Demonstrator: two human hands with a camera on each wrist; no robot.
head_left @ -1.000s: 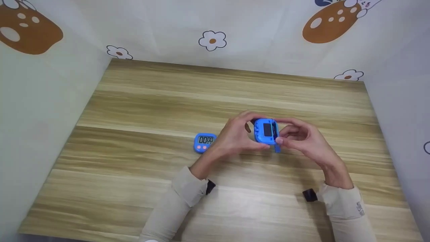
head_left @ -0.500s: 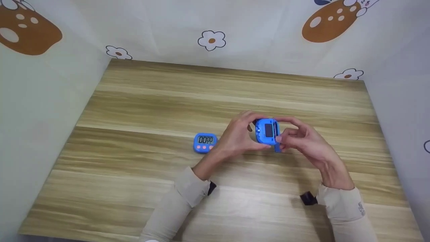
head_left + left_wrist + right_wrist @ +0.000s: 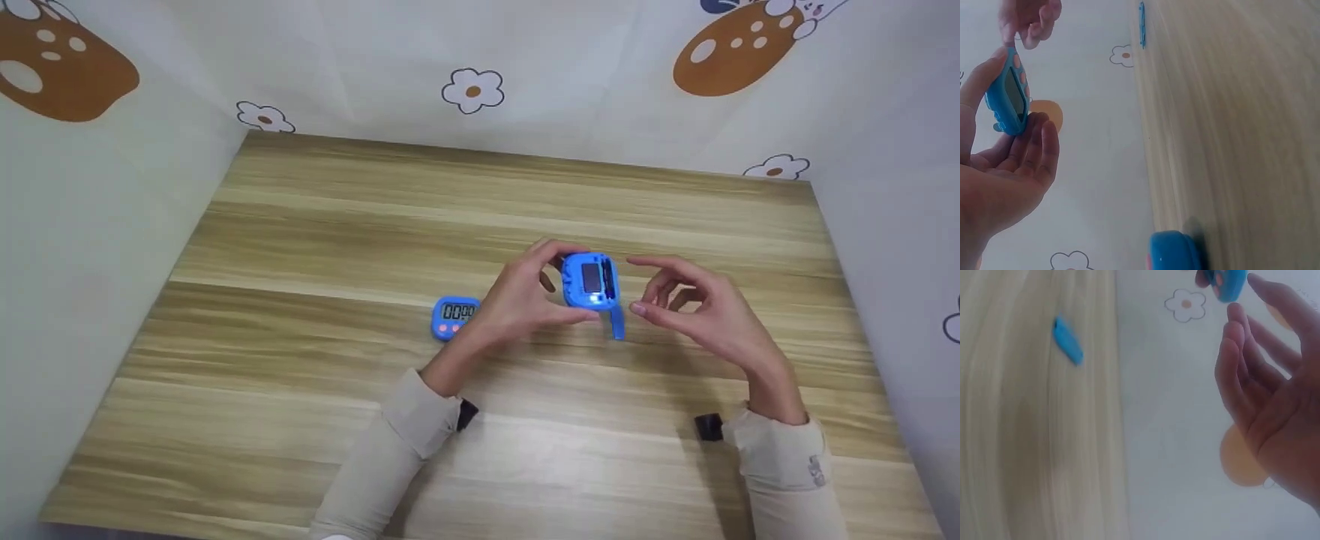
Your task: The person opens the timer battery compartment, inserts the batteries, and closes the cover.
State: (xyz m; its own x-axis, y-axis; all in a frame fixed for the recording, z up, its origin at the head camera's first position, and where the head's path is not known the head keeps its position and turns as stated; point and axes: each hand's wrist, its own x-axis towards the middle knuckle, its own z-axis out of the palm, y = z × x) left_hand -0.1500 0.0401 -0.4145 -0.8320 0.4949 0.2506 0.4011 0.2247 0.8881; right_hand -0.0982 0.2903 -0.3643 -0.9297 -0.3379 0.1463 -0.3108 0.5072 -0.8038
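Note:
My left hand (image 3: 521, 292) holds a blue digital timer (image 3: 576, 294) by its opposite edges, above the table. The timer's back faces up in the head view, its battery slot uncovered along the right side; whether the dark shape inside is a battery, I cannot tell. In the left wrist view the screen and pink buttons of the timer (image 3: 1016, 93) show. A narrow blue strip, like a battery cover (image 3: 617, 324), lies on the table below. To the timer's right, apart from it, my right hand (image 3: 705, 311) has loosely bent fingers and holds nothing.
A second blue timer (image 3: 448, 315) lies face up on the wood-grain table (image 3: 300, 420), partly hidden by the left forearm. Black wrist gear (image 3: 709, 427) sticks out beside the right cuff. Printed white cloth (image 3: 570, 90) walls the back and sides.
The right hand has let go of the timer and drawn back to the right. The left hand has raised the timer slightly in view, so the strip shows apart below it.

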